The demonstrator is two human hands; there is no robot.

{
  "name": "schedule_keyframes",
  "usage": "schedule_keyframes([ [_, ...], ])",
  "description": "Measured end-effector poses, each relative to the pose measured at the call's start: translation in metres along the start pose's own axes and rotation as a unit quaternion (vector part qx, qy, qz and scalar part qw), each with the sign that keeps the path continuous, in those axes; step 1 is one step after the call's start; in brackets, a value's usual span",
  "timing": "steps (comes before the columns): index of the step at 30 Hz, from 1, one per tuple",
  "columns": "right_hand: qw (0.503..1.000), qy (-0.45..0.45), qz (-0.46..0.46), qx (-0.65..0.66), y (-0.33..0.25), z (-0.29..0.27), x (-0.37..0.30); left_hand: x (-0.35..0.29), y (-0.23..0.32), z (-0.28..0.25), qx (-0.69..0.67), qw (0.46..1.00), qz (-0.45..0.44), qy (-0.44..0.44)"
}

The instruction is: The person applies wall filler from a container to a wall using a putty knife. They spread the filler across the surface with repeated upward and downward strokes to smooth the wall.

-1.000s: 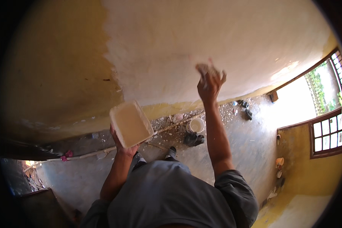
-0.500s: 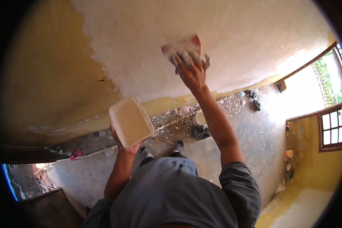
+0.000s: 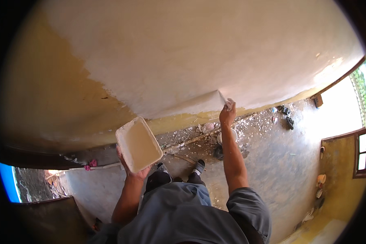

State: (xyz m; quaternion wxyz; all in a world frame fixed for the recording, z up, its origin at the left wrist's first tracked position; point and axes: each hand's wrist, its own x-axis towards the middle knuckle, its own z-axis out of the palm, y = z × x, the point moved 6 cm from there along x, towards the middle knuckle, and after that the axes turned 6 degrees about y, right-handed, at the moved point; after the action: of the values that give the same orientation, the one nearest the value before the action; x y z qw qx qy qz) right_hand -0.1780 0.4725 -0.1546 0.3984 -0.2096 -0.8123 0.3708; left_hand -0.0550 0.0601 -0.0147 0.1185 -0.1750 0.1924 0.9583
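My left hand (image 3: pixel 139 173) is closed on the near edge and underside of a rectangular tray (image 3: pixel 126 157) with a crusted pale rim. Smooth cream-coloured filler paste (image 3: pixel 141 143) covers the inside of the tray. Out to the right, my right hand (image 3: pixel 228 112) grips a thin, flat filler spreader (image 3: pixel 223 98), seen almost edge-on at the wall's lower part. Most of the fingers there are hidden behind the back of the hand. Pale filler coats much of the wall (image 3: pixel 183 61), with bare ochre paint (image 3: pixel 61 85) at its left and along the bottom.
Below the wall, white flakes and rubble litter the floor around a pole (image 3: pixel 193 140) and a partly hidden bucket (image 3: pixel 234 135). Black plastic scraps (image 3: pixel 289 123) lie farther right. Pink cloth (image 3: pixel 91 164) rests at left. A barred window (image 3: pixel 362 152) and an orange container (image 3: pixel 321 178) are at right.
My right hand has come down the wall and slightly right with the spreader, which has turned from flat-on to nearly edge-on. The tray stays in my left hand.
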Motion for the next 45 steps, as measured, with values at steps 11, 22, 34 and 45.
schedule_keyframes([
  [11,0.841,0.129,0.330,0.409,-0.125,-0.016,0.039,0.010,0.008,-0.010,0.041,0.999,-0.017,-0.013],
  [22,0.961,0.025,0.072,0.266,-0.241,-0.010,-0.075,0.007,0.032,-0.007,0.111,0.988,-0.021,-0.105],
  [34,0.989,0.070,-0.111,0.074,-0.229,0.068,-0.096,0.011,0.046,-0.032,0.090,0.995,-0.004,-0.043],
  [45,0.666,0.169,0.529,0.498,-0.112,0.044,-0.008,0.006,0.035,-0.028,0.066,0.996,-0.012,-0.060],
])
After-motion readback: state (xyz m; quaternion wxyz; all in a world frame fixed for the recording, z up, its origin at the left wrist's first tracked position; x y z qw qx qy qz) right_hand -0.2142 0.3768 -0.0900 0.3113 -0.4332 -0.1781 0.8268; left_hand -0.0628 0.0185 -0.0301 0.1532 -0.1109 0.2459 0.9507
